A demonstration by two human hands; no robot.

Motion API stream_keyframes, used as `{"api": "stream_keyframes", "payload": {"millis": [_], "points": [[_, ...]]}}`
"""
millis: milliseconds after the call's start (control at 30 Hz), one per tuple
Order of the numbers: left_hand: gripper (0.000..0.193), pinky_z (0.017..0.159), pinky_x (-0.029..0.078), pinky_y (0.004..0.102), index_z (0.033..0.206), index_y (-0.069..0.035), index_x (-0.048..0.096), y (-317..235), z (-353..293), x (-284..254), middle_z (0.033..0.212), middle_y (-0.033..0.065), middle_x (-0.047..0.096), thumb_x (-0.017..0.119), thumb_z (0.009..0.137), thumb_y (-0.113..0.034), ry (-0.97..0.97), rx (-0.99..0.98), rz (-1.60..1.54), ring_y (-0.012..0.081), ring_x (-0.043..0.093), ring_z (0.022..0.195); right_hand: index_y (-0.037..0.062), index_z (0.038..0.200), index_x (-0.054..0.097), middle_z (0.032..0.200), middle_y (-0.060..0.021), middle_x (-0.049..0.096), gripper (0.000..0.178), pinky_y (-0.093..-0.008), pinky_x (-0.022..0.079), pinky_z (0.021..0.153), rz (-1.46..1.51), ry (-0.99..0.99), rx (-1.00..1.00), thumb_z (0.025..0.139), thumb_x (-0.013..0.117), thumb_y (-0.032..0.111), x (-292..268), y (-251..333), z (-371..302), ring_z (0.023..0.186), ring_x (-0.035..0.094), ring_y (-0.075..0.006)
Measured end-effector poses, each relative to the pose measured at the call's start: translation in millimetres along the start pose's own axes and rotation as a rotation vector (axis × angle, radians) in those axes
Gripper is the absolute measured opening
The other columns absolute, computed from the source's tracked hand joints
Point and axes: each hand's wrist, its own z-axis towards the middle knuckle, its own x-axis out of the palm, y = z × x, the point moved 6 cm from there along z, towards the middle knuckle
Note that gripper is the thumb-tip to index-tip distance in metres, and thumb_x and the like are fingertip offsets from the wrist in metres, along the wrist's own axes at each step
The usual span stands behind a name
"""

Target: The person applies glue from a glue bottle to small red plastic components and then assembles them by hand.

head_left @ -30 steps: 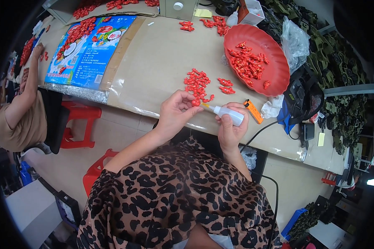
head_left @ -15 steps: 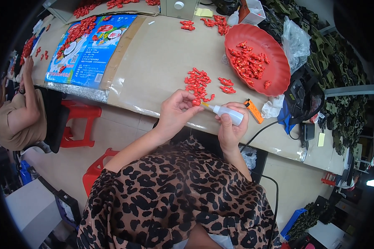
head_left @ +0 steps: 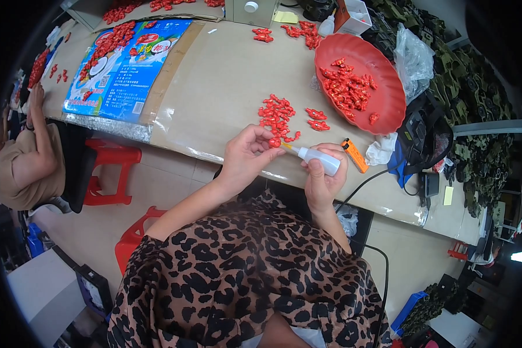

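Between the thumb and fingers of my left hand point(head_left: 246, 153) is a small shiny red piece point(head_left: 274, 142), too small to name more closely. My right hand point(head_left: 326, 174) is wrapped round a white squeeze bottle point(head_left: 320, 160) with a yellowish nozzle. The bottle lies tilted, its tip at or very near the red piece; I cannot tell whether they touch. Just beyond my hands lies a loose pile of small red figures point(head_left: 277, 113), and two more red figures point(head_left: 317, 119) rest to its right. An orange box-cutter-sized object point(head_left: 354, 155) lies beside my right hand.
A red scalloped bowl point(head_left: 391, 75) holds many red pieces at the right. Crumpled tissue point(head_left: 381, 149), a black bag point(head_left: 420, 130) and a clear plastic bag point(head_left: 413, 61) lie near it. A blue printed sheet point(head_left: 124, 87) bears red pieces at left, where another person point(head_left: 32, 162) sits.
My hands, the red piece and the bottle stay almost still. At the far left, the other person's hand has shifted slightly down the table.
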Motion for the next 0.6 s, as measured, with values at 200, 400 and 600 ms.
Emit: {"api": "stream_keyframes", "payload": {"millis": [200, 400, 600], "points": [[0.025, 0.069, 0.046, 0.0199, 0.091, 0.001, 0.044, -2.4, -0.2, 0.4, 0.083, 0.0054, 0.051, 0.061, 0.072, 0.005, -0.006, -0.003, -0.019, 0.0086, 0.053, 0.076, 0.0009, 0.094, 0.039, 0.092, -0.0123, 0.044, 0.023, -0.0230, 0.044, 0.060, -0.014, -0.002, 0.004, 0.078, 0.056, 0.005, -0.5, -0.3, -0.1, 0.071, 0.050, -0.0144], [0.025, 0.070, 0.046, 0.0199, 0.091, 0.001, 0.044, -1.3, -0.1, -0.1, 0.083, 0.0053, 0.051, 0.060, 0.072, 0.006, -0.010, 0.001, -0.009, 0.0086, 0.053, 0.076, 0.0021, 0.093, 0.041, 0.091, -0.0120, 0.044, 0.021, -0.0230, 0.043, 0.055, -0.052, -0.020, -0.029, 0.079, 0.055, 0.008, -0.3, 0.7, 0.4, 0.065, 0.049, -0.0139], [0.025, 0.067, 0.046, 0.0191, 0.090, 0.002, 0.046, 2.3, 0.2, -0.8, 0.083, 0.0054, 0.052, 0.062, 0.071, 0.004, -0.023, 0.011, -0.029, 0.0079, 0.053, 0.075, 0.0018, 0.093, 0.041, 0.090, -0.0122, 0.044, 0.021, -0.0230, 0.042, 0.055, -0.030, -0.025, -0.038, 0.079, 0.055, 0.008, 0.1, 2.1, 0.4, 0.065, 0.049, -0.0141]]}}
